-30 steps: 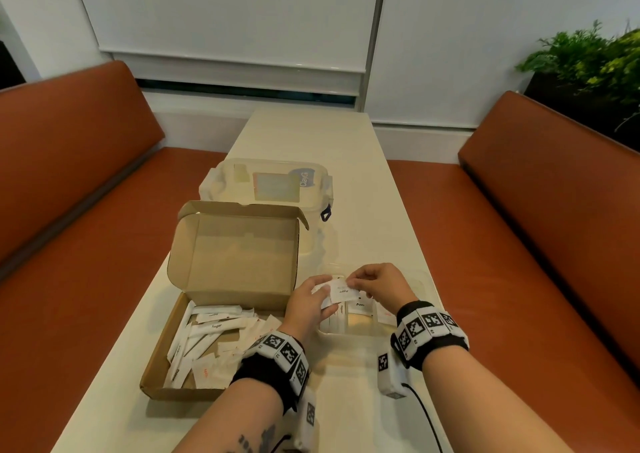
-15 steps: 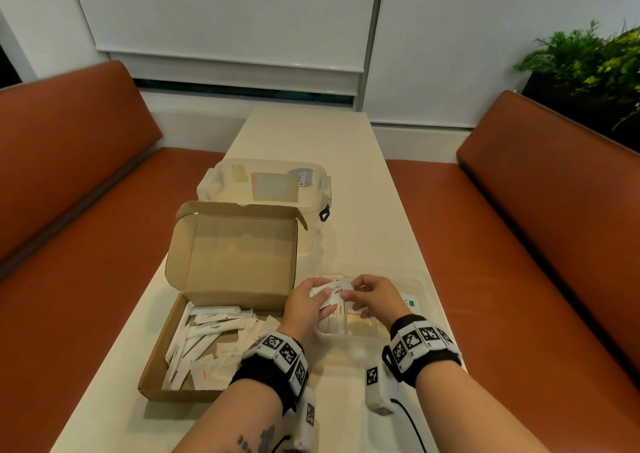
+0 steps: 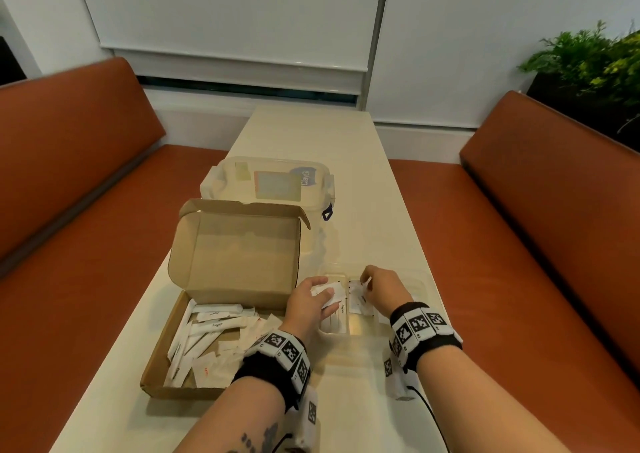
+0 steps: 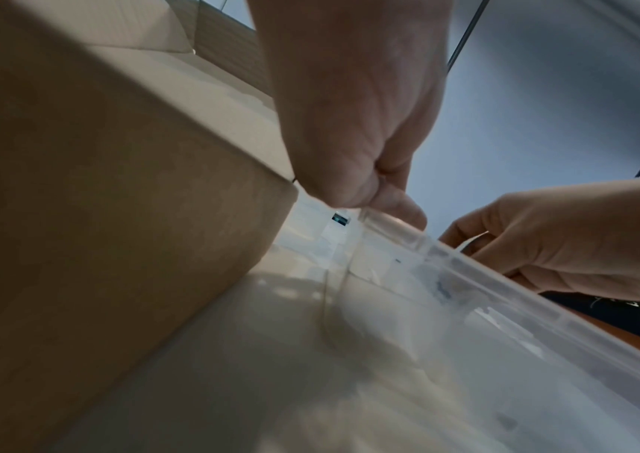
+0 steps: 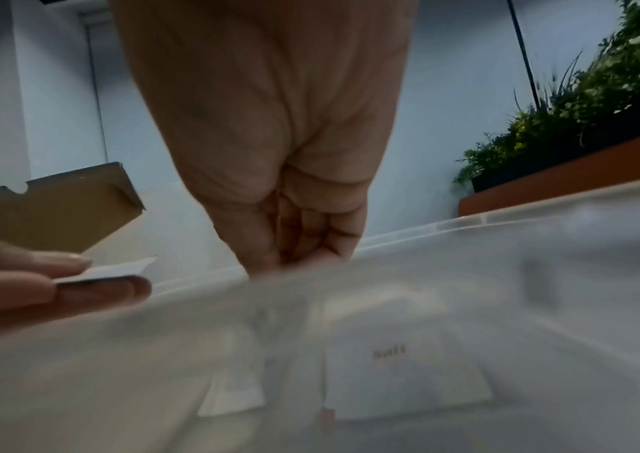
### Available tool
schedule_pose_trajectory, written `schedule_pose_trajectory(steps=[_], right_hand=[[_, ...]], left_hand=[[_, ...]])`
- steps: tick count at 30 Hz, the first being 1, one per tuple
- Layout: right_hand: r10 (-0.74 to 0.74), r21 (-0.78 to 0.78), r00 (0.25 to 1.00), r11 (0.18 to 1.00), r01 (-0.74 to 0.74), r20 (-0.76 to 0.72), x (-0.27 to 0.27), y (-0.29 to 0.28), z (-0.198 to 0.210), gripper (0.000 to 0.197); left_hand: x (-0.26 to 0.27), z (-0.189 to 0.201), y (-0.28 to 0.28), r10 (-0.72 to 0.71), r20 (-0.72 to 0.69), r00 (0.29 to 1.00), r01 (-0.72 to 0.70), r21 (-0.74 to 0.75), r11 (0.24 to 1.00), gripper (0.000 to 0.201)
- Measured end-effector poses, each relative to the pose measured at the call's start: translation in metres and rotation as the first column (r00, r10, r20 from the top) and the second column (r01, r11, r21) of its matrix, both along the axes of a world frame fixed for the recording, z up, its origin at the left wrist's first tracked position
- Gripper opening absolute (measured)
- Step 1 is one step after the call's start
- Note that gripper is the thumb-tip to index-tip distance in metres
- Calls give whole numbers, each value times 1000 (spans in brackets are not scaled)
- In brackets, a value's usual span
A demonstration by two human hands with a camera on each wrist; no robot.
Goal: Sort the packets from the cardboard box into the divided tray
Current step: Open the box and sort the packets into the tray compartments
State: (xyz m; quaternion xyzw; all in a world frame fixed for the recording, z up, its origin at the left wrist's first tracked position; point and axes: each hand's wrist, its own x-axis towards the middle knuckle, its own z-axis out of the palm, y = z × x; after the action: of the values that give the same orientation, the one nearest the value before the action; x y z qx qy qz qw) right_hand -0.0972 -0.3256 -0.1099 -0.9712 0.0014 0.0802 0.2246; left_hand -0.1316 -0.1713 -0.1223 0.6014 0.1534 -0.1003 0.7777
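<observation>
Few white paper packets (image 3: 356, 305) already in clear plastic divided tray (image 3: 420, 281); many left in brown cardboard box (image 3: 159, 371). Left hand (image 3: 310, 302) pinching small packets (image 3: 329, 293) over tray; right hand (image 3: 379, 288) fingers curled, pinching packet into compartment.

Rust-orange benches (image 3: 69, 162) beside cream table (image 3: 311, 134), white blinds (image 3: 235, 13).

My right hand (image 3: 379, 288) covers part of the divided tray (image 3: 420, 281), its fingertips hidden behind the tray's cloudy wall. My left hand (image 3: 308, 302) hides most of its packet (image 3: 337, 293).
</observation>
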Motion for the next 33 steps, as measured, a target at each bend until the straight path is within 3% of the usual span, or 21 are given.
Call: schedule_pose_trajectory(steps=[8, 17, 26, 29, 33], right_hand=[[134, -149, 984, 977, -150, -113, 7, 6, -1, 24], [164, -230, 984, 962, -145, 65, 1, -1, -13, 13], [143, -246, 989, 961, -128, 44, -3, -4, -17, 6], [89, -131, 994, 988, -79, 69, -4, -3, -13, 11], [-15, 275, 999, 961, 3, 39, -10, 10, -1, 27]], left_hand=[[0, -1, 0, 4, 4, 1000, -4, 13, 1000, 23], [2, -5, 0, 3, 3, 1000, -3, 26, 1000, 24], [3, -7, 0, -2, 19, 1000, 1, 53, 999, 23], [4, -9, 0, 0, 23, 1000, -1, 54, 999, 22], [4, -9, -1, -10, 22, 1000, 9, 49, 999, 21]])
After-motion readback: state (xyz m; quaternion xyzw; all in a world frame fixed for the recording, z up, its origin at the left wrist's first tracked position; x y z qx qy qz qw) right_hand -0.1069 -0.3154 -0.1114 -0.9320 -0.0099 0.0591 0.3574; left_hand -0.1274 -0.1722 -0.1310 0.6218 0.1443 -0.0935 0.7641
